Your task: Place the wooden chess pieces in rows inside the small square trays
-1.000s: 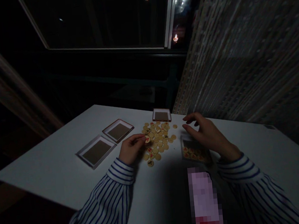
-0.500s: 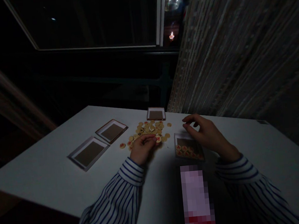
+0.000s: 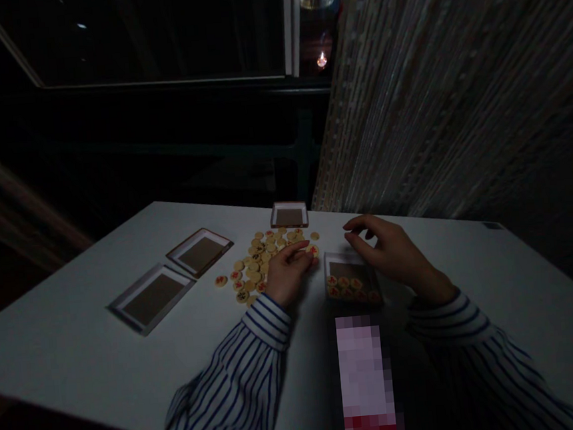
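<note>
Since the earlier frames the left hand [image 3: 289,271] had crossed from the left side of the discs [image 3: 260,257] to their right edge, ending just beside the box [image 3: 351,283]. The right hand [image 3: 393,252] had kept its place over the box's far side.

The left thumb and fingers were drawn narrow, with one disc [image 3: 312,251] at their tips. The dim light did not show whether that disc was gripped or only touched. It lay near the box's left rim, not yet inside. The right hand was loosely open with its fingers curled. It held nothing and hovered above the box, where a row of red-marked discs already sat along the near wall.

The remaining discs lay loose on the table [image 3: 77,340], with one stray [image 3: 221,281] apart to the left. Two flat trays [image 3: 153,299] sat further left, and a small second box [image 3: 289,215] stood beyond the pile.

To my eye the work called for a light pinch on the disc's edge. It also called for a low, short carry over the rim and a flat set-down beside the seated row, so that none tipped. The right hand could steady the box wall against sliding.
</note>
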`<state>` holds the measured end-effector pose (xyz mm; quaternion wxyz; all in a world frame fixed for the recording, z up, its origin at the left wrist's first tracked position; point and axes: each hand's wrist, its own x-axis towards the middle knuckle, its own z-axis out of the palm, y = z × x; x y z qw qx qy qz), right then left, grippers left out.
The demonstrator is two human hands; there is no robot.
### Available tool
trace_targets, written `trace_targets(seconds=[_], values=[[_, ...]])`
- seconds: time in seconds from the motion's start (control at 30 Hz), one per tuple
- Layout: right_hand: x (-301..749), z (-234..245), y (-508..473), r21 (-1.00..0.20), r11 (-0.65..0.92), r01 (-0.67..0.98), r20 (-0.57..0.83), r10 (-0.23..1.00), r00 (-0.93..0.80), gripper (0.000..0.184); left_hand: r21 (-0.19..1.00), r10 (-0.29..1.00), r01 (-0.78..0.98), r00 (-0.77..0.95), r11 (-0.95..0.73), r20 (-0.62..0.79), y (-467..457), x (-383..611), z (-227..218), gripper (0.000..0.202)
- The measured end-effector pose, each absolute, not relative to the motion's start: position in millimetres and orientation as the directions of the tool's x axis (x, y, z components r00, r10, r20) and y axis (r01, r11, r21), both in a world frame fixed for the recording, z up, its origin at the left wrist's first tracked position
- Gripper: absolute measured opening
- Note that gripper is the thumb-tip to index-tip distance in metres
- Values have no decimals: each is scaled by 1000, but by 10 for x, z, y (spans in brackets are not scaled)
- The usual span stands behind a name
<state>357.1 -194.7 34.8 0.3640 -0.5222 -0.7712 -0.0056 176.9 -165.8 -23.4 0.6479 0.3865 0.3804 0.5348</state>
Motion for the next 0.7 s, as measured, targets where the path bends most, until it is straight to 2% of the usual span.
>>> trace_targets(seconds=[0.3, 0.5, 0.7], values=[[3684, 286, -1919, -352, 448, 822, 515, 826, -230, 15, 842, 992, -525, 92, 121, -85, -1619, 2121, -381, 33], [3671, 224, -1867, -357, 435, 826, 417, 866, -276, 14, 841, 988, -522, 125, 145, -93, -1688, 2144, -533, 37], [3611, 149, -1849, -327, 445, 834, 289, 887, -360, 17, 846, 983, -503, 128, 176, -129, -1732, 2147, -507, 35]])
